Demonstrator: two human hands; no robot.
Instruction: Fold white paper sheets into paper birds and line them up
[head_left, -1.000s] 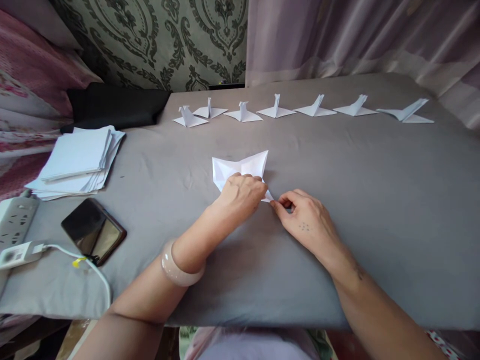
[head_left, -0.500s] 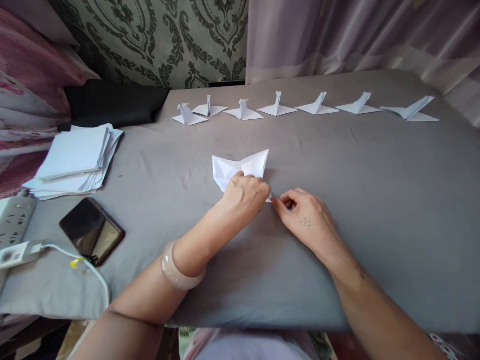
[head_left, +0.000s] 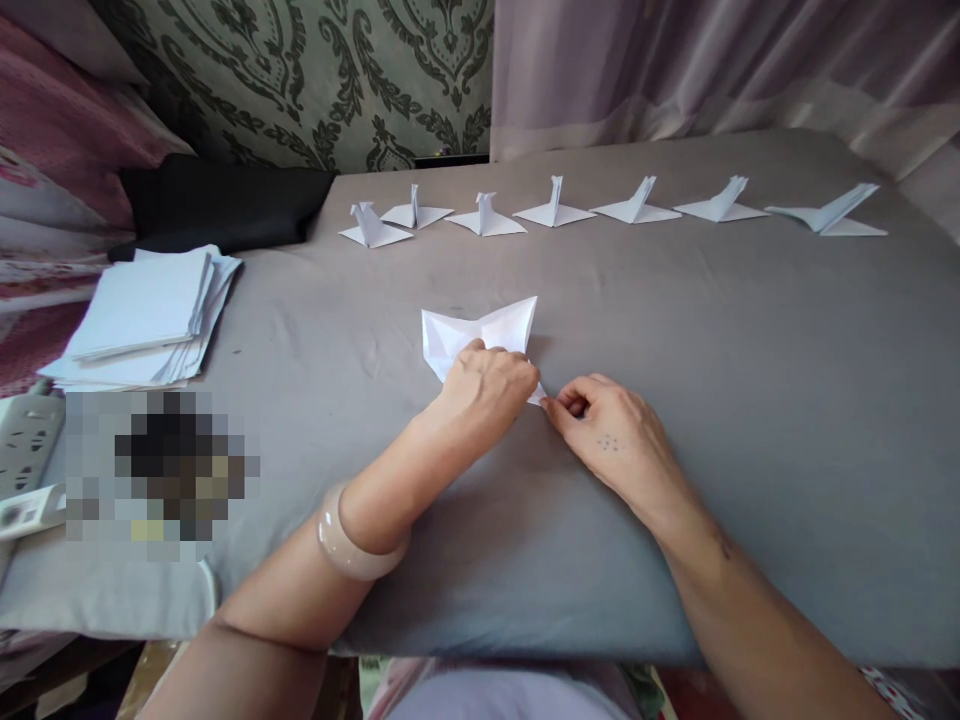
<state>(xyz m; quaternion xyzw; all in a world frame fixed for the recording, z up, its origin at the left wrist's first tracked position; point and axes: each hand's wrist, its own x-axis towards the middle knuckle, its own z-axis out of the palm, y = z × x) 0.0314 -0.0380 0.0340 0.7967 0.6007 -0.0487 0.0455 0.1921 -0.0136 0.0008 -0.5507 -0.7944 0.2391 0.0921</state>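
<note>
Paper (head_left: 487, 328), white and partly folded, lies on grey cloth (head_left: 480, 570) at 12 o'clock from your body, within reach of both hands. Read its long axis, as far as it shows, from 11 o'clock to 4 o'clock: two raised points spread along the far edge, and a narrow tip extends at 4 o'clock.

Your left hand (head_left: 491, 385) is the nearer; it overlaps the near half of the sheet, knuckles up, fingers curled. Its fingertips are hidden, so whether it grips or only presses cannot be told. Your right hand (head_left: 611, 425) sits at 4 o'clock from the sheet, thumb and forefinger brought together on the narrow tip, remaining fingers tucked in.

Supporting surface: the cloth is lightly creased around the work. Seven folded figures (head_left: 555, 212) form a row from 11 to 2 o'clock, well apart from both hands. Locate the sheet stack (head_left: 142, 305) at 10 o'clock and the power strip (head_left: 30, 440) at 9 o'clock. A dark object (head_left: 165, 450) beside the strip is pixelated and unidentifiable. A patterned wall (head_left: 315, 70) stands beyond at 11 o'clock, a curtain (head_left: 637, 70) at 1 o'clock.
</note>
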